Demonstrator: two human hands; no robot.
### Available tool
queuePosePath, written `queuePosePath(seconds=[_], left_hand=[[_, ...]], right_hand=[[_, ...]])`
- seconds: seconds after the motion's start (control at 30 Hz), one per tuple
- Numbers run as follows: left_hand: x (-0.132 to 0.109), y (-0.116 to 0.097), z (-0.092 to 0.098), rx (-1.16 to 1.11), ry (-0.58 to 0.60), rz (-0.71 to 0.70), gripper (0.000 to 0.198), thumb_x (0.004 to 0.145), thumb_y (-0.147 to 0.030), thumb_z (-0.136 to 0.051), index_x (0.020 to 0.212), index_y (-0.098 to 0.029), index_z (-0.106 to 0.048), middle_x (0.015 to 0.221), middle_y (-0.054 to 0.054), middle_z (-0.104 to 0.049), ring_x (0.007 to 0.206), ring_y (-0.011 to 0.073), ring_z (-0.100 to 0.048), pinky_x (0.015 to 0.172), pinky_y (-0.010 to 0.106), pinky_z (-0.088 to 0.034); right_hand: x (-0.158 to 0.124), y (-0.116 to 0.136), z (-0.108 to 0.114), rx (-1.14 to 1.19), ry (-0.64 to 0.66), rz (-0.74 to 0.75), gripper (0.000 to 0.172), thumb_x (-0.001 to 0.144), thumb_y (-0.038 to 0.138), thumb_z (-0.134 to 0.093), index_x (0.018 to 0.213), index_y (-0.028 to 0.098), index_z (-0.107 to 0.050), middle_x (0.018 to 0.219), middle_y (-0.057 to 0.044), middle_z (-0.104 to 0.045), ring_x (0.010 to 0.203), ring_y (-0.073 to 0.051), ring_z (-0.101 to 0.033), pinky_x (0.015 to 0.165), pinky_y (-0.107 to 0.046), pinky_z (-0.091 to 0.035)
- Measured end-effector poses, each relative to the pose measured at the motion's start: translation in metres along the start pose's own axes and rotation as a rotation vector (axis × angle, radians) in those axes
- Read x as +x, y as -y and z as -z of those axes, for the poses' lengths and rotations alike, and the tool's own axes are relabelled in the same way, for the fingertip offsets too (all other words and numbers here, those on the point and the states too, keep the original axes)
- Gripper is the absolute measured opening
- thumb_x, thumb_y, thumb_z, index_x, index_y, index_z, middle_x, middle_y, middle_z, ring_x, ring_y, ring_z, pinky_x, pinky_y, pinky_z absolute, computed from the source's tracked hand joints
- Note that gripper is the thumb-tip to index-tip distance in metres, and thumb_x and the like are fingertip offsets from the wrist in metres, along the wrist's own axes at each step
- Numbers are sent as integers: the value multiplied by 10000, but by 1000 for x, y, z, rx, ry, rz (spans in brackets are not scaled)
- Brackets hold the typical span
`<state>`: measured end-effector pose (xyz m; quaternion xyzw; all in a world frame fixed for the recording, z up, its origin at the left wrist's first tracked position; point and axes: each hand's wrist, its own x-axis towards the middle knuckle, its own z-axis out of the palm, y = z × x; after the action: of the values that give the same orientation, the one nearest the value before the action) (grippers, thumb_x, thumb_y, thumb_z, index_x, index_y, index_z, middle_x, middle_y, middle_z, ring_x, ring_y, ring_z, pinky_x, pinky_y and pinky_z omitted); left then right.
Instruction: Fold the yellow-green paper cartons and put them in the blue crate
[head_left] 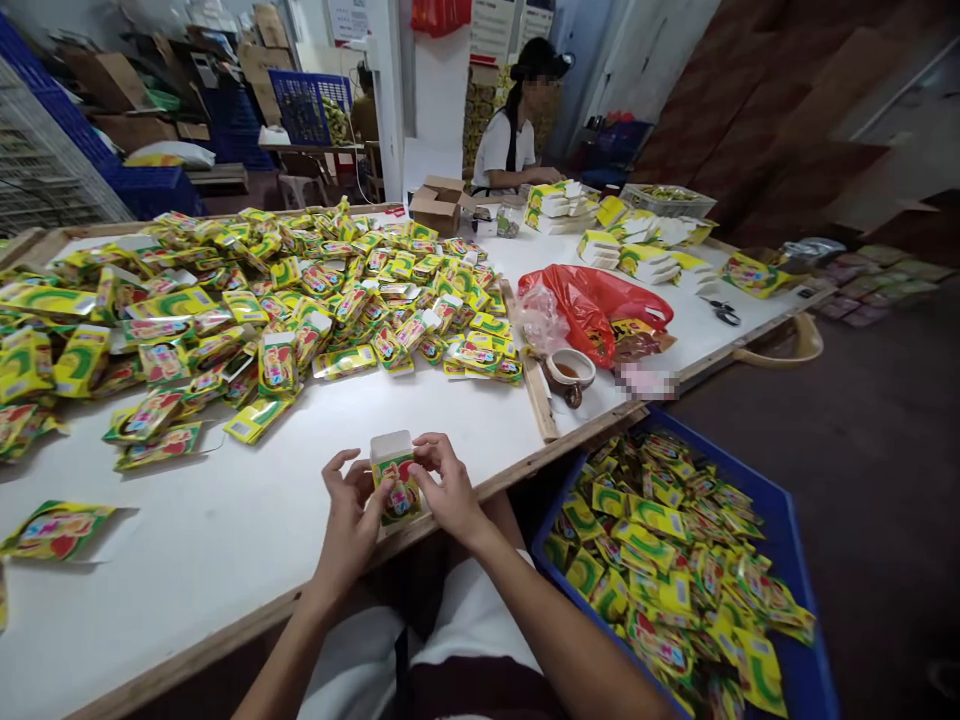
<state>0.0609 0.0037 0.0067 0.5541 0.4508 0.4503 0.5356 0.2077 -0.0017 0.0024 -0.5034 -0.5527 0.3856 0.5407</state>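
Table: we see a wide white worktop with a wooden edge (225,540) filling the left and middle of the view.
Heap: across its far half lies a sprawl of flat yellow-and-green printed carton blanks (262,300), pointing every which way.
Crate: at our right, below the table's edge, a blue plastic crate (796,520) holds a jumble of the same printed cartons.
Co-worker: a person in a white top (510,150) sits at the far end, hands near stacks of cartons there.
Bag: a crumpled red plastic bag (600,300) lies on the table's right part.
Left hand: our left hand (349,515) grips the carton's left side.
Right hand: our right hand (450,490) pinches its right side, so both hands sit close together, clamped on the one carton.
Carton: the small yellow-and-green cardboard carton (395,480) is over the table's near edge, between our hands. Its long axis runs away from us, with the open white flaps at the far end and the printed face turned up toward us.
Cup: a small white ceramic cup (570,372) of brown liquid stands just beside the bag.
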Motion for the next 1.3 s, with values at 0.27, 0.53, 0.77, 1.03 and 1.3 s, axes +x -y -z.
queuePosePath(seconds=[0.27,0.53,0.77,1.03,1.3], left_hand=[[4,3,12,179,49,-25,236,820,-350,-575,983,-183,-612,998,59,-651,946,202,-612,829,313,-500],[2,-3,6,105,-81,-83,226,815,-318,-594,998,-187,-615,1030,59,-656,975,190,-610,892,329,-480],[1,-14,0,139,-187,-31,249,779,-354,-627,938,-162,-641,921,55,-682,842,177,-628,776,300,-511],[-4,-5,0,115,-176,-56,223,801,-347,-604,928,-173,-664,965,58,-682,900,194,-627,807,314,-506],[30,-5,48,539,-176,-280,233,836,-345,-540,1005,-206,-620,1112,81,-617,1058,234,-574,920,385,-461]], right_hand=[[16,9,7,-215,216,90,130,848,145,-498,886,197,-611,900,-22,-634,866,-150,-595,812,-270,-461],[17,12,0,-117,127,92,157,857,174,-524,978,214,-615,911,-13,-642,889,-139,-614,823,-261,-482],[19,19,1,-188,114,85,124,845,255,-576,876,185,-673,848,-19,-666,736,-125,-597,703,-237,-477],[17,14,0,-110,155,25,109,834,241,-580,849,184,-672,814,-11,-679,766,-138,-624,719,-247,-490],[-7,43,75,-342,-50,-3,161,837,265,-503,842,202,-651,873,-50,-673,856,-197,-624,784,-318,-489]])
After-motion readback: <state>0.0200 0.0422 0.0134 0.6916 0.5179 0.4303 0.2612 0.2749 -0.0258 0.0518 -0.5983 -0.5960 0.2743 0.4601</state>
